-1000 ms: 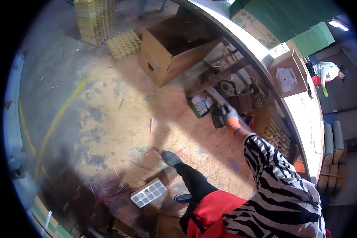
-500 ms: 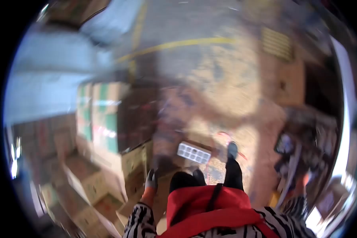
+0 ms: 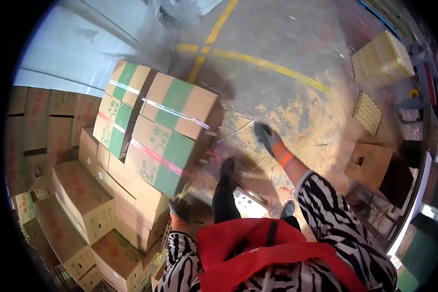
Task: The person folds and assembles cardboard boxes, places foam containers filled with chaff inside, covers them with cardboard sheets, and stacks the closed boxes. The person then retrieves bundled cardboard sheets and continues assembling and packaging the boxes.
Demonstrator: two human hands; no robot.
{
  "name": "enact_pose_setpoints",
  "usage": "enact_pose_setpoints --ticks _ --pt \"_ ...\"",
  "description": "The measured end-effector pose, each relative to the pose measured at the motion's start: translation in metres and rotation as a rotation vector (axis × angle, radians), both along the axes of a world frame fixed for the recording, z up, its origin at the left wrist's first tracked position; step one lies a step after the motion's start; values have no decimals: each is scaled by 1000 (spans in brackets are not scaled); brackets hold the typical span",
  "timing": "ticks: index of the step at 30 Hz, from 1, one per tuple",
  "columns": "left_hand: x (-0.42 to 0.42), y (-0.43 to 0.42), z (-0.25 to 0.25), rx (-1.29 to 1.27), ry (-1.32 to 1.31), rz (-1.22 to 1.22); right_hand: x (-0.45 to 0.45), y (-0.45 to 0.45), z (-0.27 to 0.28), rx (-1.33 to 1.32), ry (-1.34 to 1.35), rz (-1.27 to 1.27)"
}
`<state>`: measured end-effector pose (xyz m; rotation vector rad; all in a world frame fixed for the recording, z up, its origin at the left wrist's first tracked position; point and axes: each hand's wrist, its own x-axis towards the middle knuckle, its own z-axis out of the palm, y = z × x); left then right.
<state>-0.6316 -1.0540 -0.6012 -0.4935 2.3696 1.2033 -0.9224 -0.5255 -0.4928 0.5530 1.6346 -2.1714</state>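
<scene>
My right hand (image 3: 264,135), in a dark grey glove with an orange-striped cuff, reaches forward over the floor. Its fingers look closed, and a thin pale strap (image 3: 236,131) runs from their tips toward the boxes. My left hand (image 3: 180,209), gloved the same way, is low by the near corner of the strapped cartons, fingers apart; whether it touches them is unclear. Those brown cartons (image 3: 153,134) carry green bands and clear and pink straps, and stand stacked on plain cartons (image 3: 129,194). A white tray with holes (image 3: 248,203) lies between my feet.
More brown cartons (image 3: 82,194) are piled at left, before pale sheeting (image 3: 78,48). An open carton (image 3: 370,163), yellowish egg trays (image 3: 367,113) and a tray stack (image 3: 382,59) stand at right by a rack. Straps and debris litter the yellow-lined floor.
My right hand has moved from the lower right to out in front of me. The view has turned and sharpened, bringing the green-banded cartons closer to the middle. My feet have shifted.
</scene>
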Motion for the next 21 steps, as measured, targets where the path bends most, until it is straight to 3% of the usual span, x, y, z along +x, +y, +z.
enact_pose_setpoints --ticks 1,2,5,6,11,17,21 --pt "-39 34 46 -404 -30 -249 -47 -23 -14 -28 -37 -32" --pt "-59 43 62 -568 -13 -400 -87 -48 -23 -59 -77 -55" --pt "-116 46 85 -720 87 -584 -183 -104 -45 -24 -357 193" --pt "-129 51 99 -906 60 -812 -200 -111 -67 -299 -308 300" --pt "-132 25 90 -721 -73 -623 -185 -102 -26 -224 -418 412" --pt "-100 -23 99 -472 -231 -228 -60 -65 -24 -496 -750 396" --pt "-93 -51 103 -338 -292 50 -19 -60 -35 -603 -785 326"
